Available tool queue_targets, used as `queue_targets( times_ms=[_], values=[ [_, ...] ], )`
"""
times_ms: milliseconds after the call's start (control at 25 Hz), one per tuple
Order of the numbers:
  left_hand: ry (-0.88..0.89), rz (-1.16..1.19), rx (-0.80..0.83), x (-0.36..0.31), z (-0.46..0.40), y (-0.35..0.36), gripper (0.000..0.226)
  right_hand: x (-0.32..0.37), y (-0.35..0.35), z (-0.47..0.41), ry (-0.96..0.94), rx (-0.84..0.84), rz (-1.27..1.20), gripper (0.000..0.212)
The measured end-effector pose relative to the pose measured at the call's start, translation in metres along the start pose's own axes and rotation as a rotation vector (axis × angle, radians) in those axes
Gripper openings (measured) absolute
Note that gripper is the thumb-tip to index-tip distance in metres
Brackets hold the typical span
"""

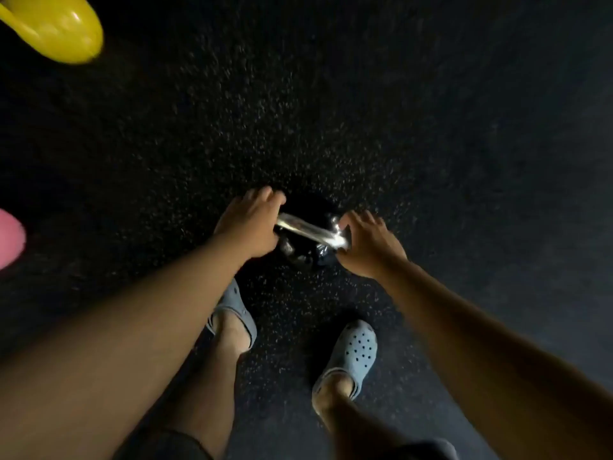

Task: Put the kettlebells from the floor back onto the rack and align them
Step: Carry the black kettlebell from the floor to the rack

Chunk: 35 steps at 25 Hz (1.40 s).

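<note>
A black kettlebell [306, 252] with a shiny handle sits low over the dark speckled floor, straight below me. My left hand [252, 224] wraps the handle's left end. My right hand [365, 242] curls around its right end. The bell's body is mostly hidden in shadow under the handle, and I cannot tell whether it rests on the floor or hangs just above it. A yellow kettlebell [54, 28] lies at the top left corner. A pink kettlebell [10, 239] shows partly at the left edge. No rack is in view.
My two feet in grey clogs stand just behind the black kettlebell, the left clog [234, 313] and the right clog [355, 351]. Dark rubber floor [464, 127] stretches ahead and to the right.
</note>
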<state>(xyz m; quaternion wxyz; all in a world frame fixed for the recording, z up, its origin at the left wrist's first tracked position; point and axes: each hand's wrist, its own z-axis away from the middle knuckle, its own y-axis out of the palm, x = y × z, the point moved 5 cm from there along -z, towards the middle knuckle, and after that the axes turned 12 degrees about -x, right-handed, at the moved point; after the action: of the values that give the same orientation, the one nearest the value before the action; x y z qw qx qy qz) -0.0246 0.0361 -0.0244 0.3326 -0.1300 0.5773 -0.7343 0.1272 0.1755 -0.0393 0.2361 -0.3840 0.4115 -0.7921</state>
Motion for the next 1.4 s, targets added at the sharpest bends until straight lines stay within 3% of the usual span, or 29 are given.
queue_targets(
  times_ms=[80,200,400,560,760,920,1040,1400],
  values=[
    [0.026,0.083,0.076,0.004,-0.022,0.043,0.050,-0.007,0.038,-0.023,-0.026,0.031,0.080,0.055],
    [0.047,0.234,0.114,0.017,-0.045,0.102,0.025,-0.017,0.091,-0.045,0.038,0.077,0.058,0.040],
    [0.096,0.410,0.312,0.035,-0.069,0.077,0.017,0.013,0.056,-0.072,0.117,0.176,0.005,0.024],
    [0.020,0.540,0.235,0.080,-0.089,-0.002,0.006,0.087,-0.015,-0.126,0.056,0.212,0.007,0.018],
    [-0.025,0.572,0.157,0.155,-0.128,-0.129,0.012,0.200,-0.100,-0.204,-0.044,0.200,0.053,0.012],
    [-0.086,0.533,0.027,0.245,-0.191,-0.249,0.023,0.308,-0.170,-0.304,-0.157,0.100,0.066,0.025],
    [-0.132,0.470,-0.096,0.315,-0.246,-0.325,0.014,0.385,-0.212,-0.394,-0.301,0.044,0.067,0.028],
    [-0.276,0.349,-0.377,0.551,-0.405,-0.531,0.009,0.641,-0.319,-0.662,-0.645,-0.099,0.156,0.012]
  ],
)
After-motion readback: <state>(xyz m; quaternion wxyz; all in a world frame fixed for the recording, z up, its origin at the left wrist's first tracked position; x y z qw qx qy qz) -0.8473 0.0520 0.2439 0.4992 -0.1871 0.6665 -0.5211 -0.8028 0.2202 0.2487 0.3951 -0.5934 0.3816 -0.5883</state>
